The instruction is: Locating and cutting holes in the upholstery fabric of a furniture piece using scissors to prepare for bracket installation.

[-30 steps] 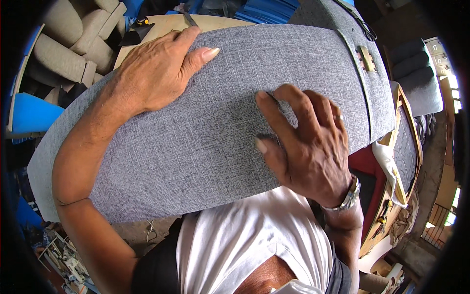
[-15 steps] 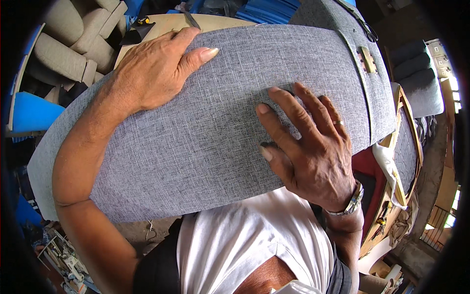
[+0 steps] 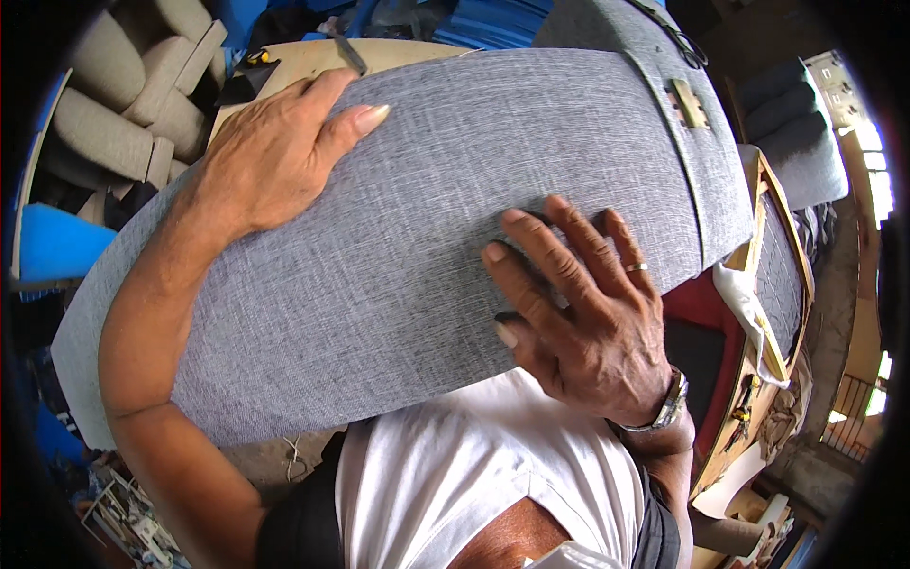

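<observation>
While pressed flat against the chest over a white shirt (image 3: 455, 474), fills most of the view: a large cushion panel (image 3: 417, 256) covered in grey woven fabric, lying crosswise from lower left to upper right, bowed by the lens. Draped over its upper left part, the left hand (image 3: 275, 156), palm down, released rather than clenched, thumb stretched toward the middle of the fabric, fingertips curled past the far edge and hidden there. Wrapped around the panel's left side, the left forearm, running down along the near edge. Laid on the lower right part, the right hand (image 3: 583, 313), open and flat, fingers spread and pointing up and left, grasping nothing, only resting on the cloth; a ring on one finger, a metal wristwatch (image 3: 668, 408) at the wrist.

Near the upper right of the panel, a seam line across the fabric and a small brass-coloured metal fitting (image 3: 689, 102) beside it. Behind the far edge, a pale wooden bench (image 3: 284, 66) with a dark tool lying on it. At upper left, beige sofa cushions (image 3: 123, 104) stacked together; below them, something blue (image 3: 57, 251), too cut off to tell. At right, a wooden frame (image 3: 758, 313) standing beside red fabric (image 3: 701, 313), with grey upholstered pieces (image 3: 796, 142) above.
</observation>
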`<action>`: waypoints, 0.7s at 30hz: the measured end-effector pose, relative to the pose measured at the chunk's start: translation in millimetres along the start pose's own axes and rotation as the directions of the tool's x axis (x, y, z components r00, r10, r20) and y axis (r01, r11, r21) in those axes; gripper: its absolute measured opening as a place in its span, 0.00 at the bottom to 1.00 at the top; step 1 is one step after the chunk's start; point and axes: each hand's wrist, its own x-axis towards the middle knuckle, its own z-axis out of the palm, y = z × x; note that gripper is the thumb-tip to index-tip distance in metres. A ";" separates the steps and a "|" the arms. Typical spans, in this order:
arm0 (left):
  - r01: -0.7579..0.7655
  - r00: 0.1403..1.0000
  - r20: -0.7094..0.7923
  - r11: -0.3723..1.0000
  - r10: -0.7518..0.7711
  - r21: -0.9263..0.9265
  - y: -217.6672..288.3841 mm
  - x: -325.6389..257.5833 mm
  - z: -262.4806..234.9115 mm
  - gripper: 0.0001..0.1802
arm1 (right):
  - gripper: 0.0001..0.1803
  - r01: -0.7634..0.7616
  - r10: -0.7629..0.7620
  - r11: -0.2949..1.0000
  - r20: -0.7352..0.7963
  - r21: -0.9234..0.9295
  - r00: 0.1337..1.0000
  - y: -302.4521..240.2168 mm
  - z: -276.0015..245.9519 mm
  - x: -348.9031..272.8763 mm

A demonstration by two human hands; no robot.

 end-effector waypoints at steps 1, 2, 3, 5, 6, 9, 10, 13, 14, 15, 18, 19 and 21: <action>0.004 1.000 -0.009 1.000 -0.004 -0.002 1.4 -0.2 -1.5 0.33 | 0.26 -0.007 0.007 1.000 0.003 0.022 1.000 0.6 1.1 -2.8; -0.002 1.000 0.002 1.000 0.002 -0.002 2.7 -0.2 -2.7 0.33 | 0.27 -0.012 0.012 0.999 -0.001 0.050 1.000 1.8 2.6 -5.5; 0.009 1.000 0.003 1.000 -0.009 -0.002 3.8 -0.4 -3.4 0.34 | 0.29 -0.019 0.019 0.998 0.009 0.066 1.000 5.0 2.7 -8.5; 0.010 1.000 0.007 1.000 -0.010 -0.010 4.8 0.4 -3.1 0.34 | 0.29 -0.065 0.066 0.995 -0.021 0.071 0.998 11.8 3.9 -13.3; 0.020 1.000 0.018 1.000 -0.020 -0.017 4.6 0.9 -2.7 0.35 | 0.29 -0.095 0.096 0.995 -0.037 0.032 0.995 16.2 3.1 -15.3; 0.028 0.998 0.061 0.999 -0.026 -0.019 2.0 2.6 -1.2 0.36 | 0.29 -0.163 0.162 0.986 -0.055 -0.024 0.985 28.5 0.1 -15.1; 0.023 0.999 0.043 1.000 -0.023 -0.009 1.0 2.4 0.1 0.36 | 0.29 -0.153 0.150 0.987 -0.064 -0.044 0.987 31.3 -0.5 -13.2; 0.016 1.000 0.027 1.000 -0.016 -0.010 -2.8 2.8 2.7 0.36 | 0.28 -0.144 0.140 0.989 -0.096 -0.039 0.985 42.1 2.5 -0.8; 0.015 0.999 0.032 1.000 -0.014 -0.021 -4.0 2.5 3.5 0.36 | 0.28 -0.136 0.133 0.991 -0.122 -0.014 0.984 44.5 4.0 2.9; 0.019 0.999 0.034 1.000 -0.018 -0.021 -4.9 2.3 4.4 0.36 | 0.28 -0.133 0.131 0.991 -0.120 -0.012 0.984 45.3 4.4 4.6; 0.032 0.999 0.037 0.999 -0.032 -0.007 -8.2 3.4 5.2 0.35 | 0.27 -0.104 0.100 0.994 -0.137 -0.023 0.986 46.0 4.5 4.7; 0.019 0.999 0.039 1.000 -0.019 -0.012 -9.2 3.9 5.4 0.35 | 0.27 -0.099 0.095 0.995 -0.115 -0.033 0.989 44.5 2.6 1.5; 0.011 0.999 0.044 1.000 -0.010 -0.020 -10.9 4.3 5.8 0.35 | 0.26 -0.091 0.087 0.995 -0.088 -0.042 0.992 40.8 -0.5 -5.1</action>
